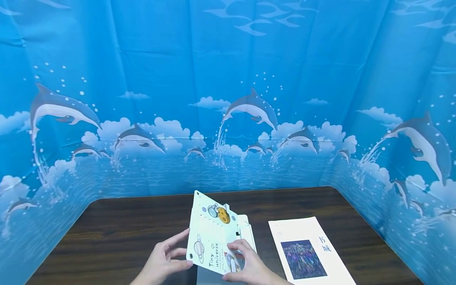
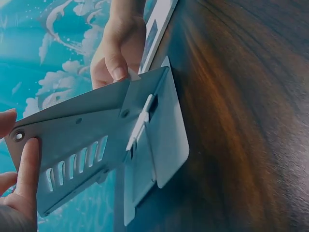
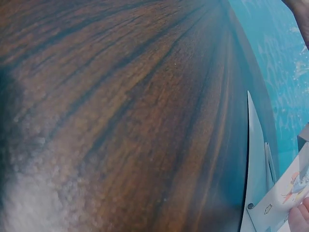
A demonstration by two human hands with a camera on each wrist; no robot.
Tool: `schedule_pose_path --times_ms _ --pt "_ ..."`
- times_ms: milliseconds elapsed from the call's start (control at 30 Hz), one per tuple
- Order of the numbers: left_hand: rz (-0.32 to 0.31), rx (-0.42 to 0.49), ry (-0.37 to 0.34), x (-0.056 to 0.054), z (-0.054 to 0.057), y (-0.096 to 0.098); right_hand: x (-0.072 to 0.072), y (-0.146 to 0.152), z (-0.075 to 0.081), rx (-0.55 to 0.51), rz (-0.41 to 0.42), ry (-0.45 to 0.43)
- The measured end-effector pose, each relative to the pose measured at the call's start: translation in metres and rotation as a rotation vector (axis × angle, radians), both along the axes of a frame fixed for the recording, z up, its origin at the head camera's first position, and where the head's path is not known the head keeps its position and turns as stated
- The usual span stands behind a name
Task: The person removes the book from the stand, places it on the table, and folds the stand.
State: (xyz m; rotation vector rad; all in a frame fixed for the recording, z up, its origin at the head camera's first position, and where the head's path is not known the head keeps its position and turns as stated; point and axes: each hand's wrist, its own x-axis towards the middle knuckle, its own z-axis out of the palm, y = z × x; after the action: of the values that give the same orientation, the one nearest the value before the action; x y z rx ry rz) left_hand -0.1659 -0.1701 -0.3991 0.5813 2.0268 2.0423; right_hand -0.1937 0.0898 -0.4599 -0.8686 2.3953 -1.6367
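A pale mint metal book stand (image 1: 210,237), printed with a planet, an astronaut and "Tiny universe", stands tilted open on the table. My left hand (image 1: 165,255) pinches the panel's left corner, with a finger on its back face in the left wrist view. On the lower right edge, my right hand (image 1: 249,263) grips the panel with fingers over the printed front. The left wrist view shows the back of the stand (image 2: 82,140), with a row of slots, a hinged support (image 2: 140,128) and a flat base plate (image 2: 166,130) near the tabletop.
A white book (image 1: 303,249) with a dark picture on its cover lies to the right of the stand. The dark wooden table (image 1: 135,221) has rounded far corners. A blue curtain (image 1: 228,79) with dolphins hangs around its back and sides.
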Motion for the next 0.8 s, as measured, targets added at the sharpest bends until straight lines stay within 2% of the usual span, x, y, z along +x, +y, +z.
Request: schedule_pose_path --times_ms 233,333,533,633,800 --pt "0.008 -0.022 -0.097 0.002 -0.012 -0.017 -0.001 -0.004 -0.001 0.007 0.026 -0.072" --pt "0.038 -0.036 -0.149 0.002 -0.019 -0.023 0.0 -0.005 -0.001 0.028 0.02 -0.103" --pt "0.08 -0.072 -0.226 0.002 -0.035 -0.032 0.002 -0.008 -0.002 0.145 -0.037 -0.055" --pt "0.08 -0.075 -0.251 0.002 -0.04 -0.035 0.002 -0.009 -0.002 0.167 -0.047 -0.058" --pt "0.073 -0.091 -0.227 0.0 -0.046 -0.04 0.001 -0.009 -0.002 0.166 -0.028 -0.073"
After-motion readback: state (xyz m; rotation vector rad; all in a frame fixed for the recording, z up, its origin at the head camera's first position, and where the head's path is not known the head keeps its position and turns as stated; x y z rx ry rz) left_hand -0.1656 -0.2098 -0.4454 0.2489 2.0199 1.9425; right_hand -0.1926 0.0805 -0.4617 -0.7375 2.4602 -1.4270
